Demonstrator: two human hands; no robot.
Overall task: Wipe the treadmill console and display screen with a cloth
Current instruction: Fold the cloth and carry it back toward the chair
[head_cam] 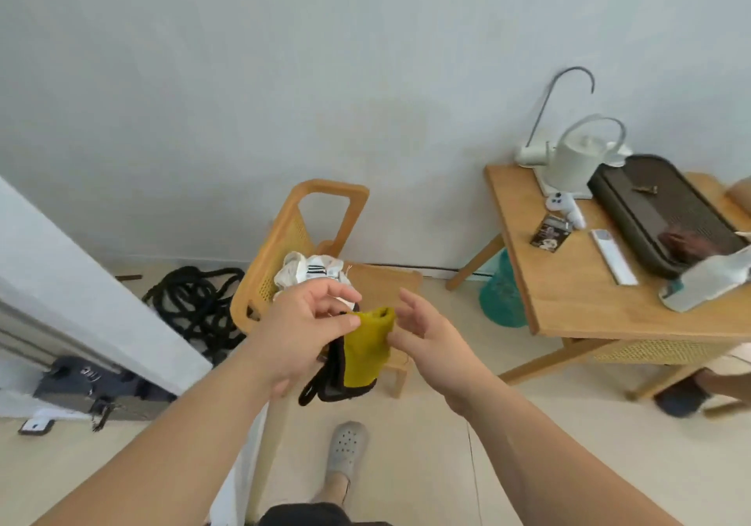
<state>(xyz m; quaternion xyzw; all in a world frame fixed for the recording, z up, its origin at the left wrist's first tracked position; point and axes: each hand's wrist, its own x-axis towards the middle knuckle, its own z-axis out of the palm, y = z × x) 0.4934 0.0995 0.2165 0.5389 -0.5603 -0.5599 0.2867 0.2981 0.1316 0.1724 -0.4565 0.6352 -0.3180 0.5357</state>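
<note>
Head view: the left hand (pixel 302 322) pinches the top edge of a folded mustard-yellow cloth (pixel 367 346) between thumb and fingers, holding it up in front of a wooden cane-backed chair (pixel 300 241). The right hand (pixel 422 328), fingers spread, touches the cloth's right edge with its thumb. A black pouch (pixel 331 379) hangs just behind the cloth. White crumpled fabric (pixel 313 271) lies on the chair seat. Far right, a white kettle (pixel 579 157) stands on a wooden table (pixel 569 294).

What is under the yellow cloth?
A black pouch with a strap loop hangs behind and below the cloth, over the chair seat. The cloth and left hand cover its upper part.
</note>
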